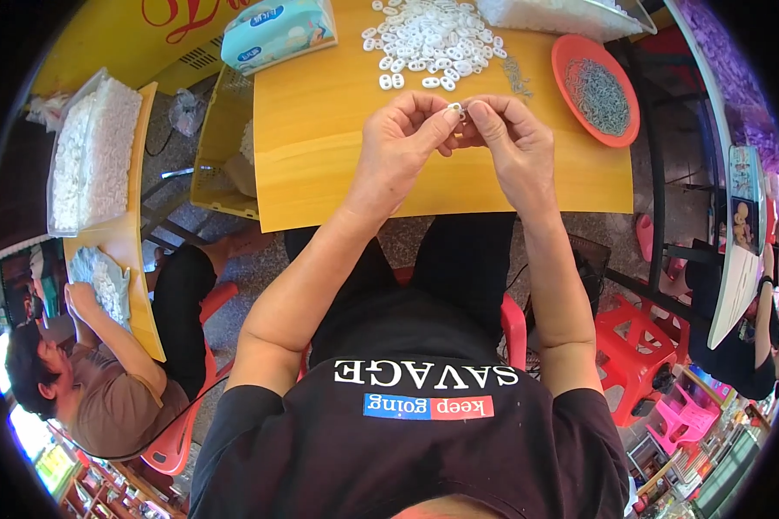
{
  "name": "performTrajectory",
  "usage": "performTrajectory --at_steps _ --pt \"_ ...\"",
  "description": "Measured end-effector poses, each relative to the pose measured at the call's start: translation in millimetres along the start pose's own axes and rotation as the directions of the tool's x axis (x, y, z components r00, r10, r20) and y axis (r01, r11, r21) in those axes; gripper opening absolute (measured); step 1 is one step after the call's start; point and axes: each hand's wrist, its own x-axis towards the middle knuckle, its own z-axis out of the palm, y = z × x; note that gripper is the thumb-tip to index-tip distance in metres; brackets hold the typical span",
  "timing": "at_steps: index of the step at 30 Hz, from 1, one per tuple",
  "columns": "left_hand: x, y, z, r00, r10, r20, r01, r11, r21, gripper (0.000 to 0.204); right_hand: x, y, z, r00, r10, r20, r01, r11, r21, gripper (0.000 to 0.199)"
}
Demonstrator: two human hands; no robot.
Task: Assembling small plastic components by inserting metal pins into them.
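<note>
Above the near part of the yellow table, my left hand (400, 145) pinches a small white plastic piece with holes (455, 107) between thumb and fingers. My right hand (518, 147) meets it from the other side, its thumb and fingers pressed together at the piece's edge. Whatever the right fingertips hold is too small to make out. Just beyond both hands lies a loose pile of similar white two-holed plastic pieces (428, 36). Right of the pile is a little heap of thin grey metal parts (517, 78), and a red plate (634, 121) full of such parts stands farther right.
A blue tissue pack (279, 36) sits at the table's far left, and a clear bin (571, 16) at the far right. Beside the yellow table (320, 182) stands a yellow crate (221, 160). Another person (121, 389) works at the left table; red stools (636, 346) stand to the right.
</note>
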Motion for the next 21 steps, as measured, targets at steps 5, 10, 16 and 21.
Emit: performTrajectory --at_steps 5,10,16,21 --pt "-1 9 -2 0.996 -0.053 0.065 0.056 0.997 -0.043 0.015 6 -11 -8 0.954 -0.266 0.139 0.3 0.863 -0.407 0.011" --pt "-3 13 0 0.996 -0.052 0.075 0.056 0.997 -0.046 0.014 12 -17 -9 0.869 -0.42 0.262 0.489 0.651 -0.581 0.007" --pt "-2 8 4 0.998 0.004 0.061 -0.004 1.0 0.0 0.014 4 -3 3 0.939 -0.333 0.082 0.337 0.852 -0.401 0.008" --pt "5 -2 -1 0.999 -0.011 0.032 0.011 1.0 0.014 0.014 3 9 0 0.981 -0.193 -0.026 0.178 0.942 -0.285 0.009"
